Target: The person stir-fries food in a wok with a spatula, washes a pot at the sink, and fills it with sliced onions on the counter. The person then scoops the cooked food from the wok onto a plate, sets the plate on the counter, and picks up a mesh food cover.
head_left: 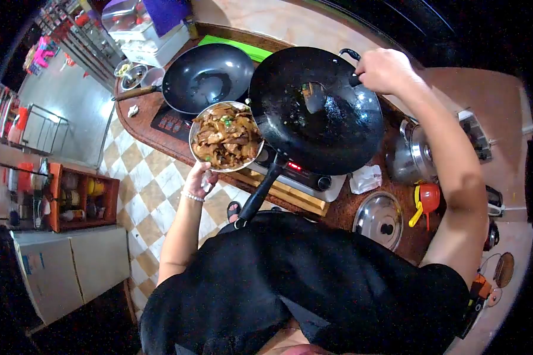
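Note:
My left hand (202,179) grips the lower rim of a round dish (222,170), fingers partly hidden beneath it. Sliced brown meat (228,137) with bits of green fills the dish, which is beside the left edge of a large black wok (302,130). My right hand (386,71) is closed around the small side handle (350,54) at the wok's far right rim. Inside, the wok is greasy and shiny, with a few scraps and a brownish, blade-shaped patch (314,97) that may be a reflection. Its long black handle (259,196) points toward my body.
Beneath the wok is a cooker with a lit red display (295,166). A second wok (208,77) stands at left on another hob. To the right are a metal pot (411,154), a steel lid (378,220), a crumpled white cloth or paper (366,178) and a red ladle-like scoop (427,196).

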Available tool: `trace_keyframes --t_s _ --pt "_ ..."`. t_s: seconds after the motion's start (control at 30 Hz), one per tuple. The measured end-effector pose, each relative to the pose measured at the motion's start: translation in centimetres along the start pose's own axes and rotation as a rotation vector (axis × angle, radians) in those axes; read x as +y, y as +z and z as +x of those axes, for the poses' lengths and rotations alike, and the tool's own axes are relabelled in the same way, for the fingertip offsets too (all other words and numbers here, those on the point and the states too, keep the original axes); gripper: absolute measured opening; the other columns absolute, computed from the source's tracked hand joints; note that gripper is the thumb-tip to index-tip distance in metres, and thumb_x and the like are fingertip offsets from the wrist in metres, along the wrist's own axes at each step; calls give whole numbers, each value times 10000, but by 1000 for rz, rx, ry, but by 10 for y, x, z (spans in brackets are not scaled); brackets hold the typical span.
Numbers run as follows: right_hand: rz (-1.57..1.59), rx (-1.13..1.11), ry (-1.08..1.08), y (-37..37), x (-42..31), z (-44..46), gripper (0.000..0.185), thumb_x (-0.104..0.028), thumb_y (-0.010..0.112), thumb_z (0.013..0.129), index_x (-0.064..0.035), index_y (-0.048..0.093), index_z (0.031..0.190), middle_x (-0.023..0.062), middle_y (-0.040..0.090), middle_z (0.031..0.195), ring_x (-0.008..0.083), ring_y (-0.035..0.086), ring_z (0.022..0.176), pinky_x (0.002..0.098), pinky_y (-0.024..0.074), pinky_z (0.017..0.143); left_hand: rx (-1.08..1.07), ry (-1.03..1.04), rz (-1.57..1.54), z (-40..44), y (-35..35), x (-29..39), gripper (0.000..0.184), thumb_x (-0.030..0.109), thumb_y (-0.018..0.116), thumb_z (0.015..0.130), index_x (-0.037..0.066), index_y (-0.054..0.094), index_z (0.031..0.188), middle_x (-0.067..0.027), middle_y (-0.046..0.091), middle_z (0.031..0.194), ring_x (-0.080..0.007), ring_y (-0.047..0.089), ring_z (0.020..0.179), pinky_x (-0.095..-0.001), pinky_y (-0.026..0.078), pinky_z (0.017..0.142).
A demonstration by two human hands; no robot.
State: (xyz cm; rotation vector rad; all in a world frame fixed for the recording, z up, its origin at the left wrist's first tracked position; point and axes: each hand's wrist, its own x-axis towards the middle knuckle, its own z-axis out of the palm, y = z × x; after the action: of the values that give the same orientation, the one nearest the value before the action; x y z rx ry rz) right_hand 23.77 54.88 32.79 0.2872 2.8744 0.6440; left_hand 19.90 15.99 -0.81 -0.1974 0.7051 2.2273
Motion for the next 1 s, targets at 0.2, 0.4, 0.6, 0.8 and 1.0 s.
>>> trace_keyframes --t_s 0.2,0.4,0.6,0.8,1.0 --pt "-149 -61 -78 -1 -39 9 204 -175 568 731 -101 697 870 96 681 920 247 659 867 374 528 723 -43 -43 70 7 -11 3 347 102 621 758 23 498 1072 -71 604 804 -118 480 445 -202 399 375" --pt "-82 -83 -144 -32 -76 0 224 -125 535 686 -42 691 824 163 669 875 288 647 857 400 519 711 31 7 145 13 -11 6 363 125 604 766 17 494 1094 -87 615 830 -127 491 432 -213 424 388" --pt "-40 -150 -111 -72 -96 4 234 -75 558 635 -20 691 820 176 665 874 308 651 804 410 513 688 -58 -12 98 17 -8 16 388 98 610 750 -14 497 1103 -110 632 866 -166 551 482 -230 487 427" --pt "-76 -49 -51 -74 -90 14 199 -36 594 579 -6 696 747 189 661 777 292 659 698 394 513 571 -21 -30 167 24 -15 17 455 72 616 757 65 458 1184 -41 596 1012 -86 544 617 -163 397 384" --pt "25 -109 -178 -116 -67 -9 253 -220 567 691 -9 678 777 202 652 800 320 639 748 407 513 655 -155 -24 145 20 -4 20 471 64 618 748 48 450 1188 -63 600 995 -90 541 585 -161 393 381"
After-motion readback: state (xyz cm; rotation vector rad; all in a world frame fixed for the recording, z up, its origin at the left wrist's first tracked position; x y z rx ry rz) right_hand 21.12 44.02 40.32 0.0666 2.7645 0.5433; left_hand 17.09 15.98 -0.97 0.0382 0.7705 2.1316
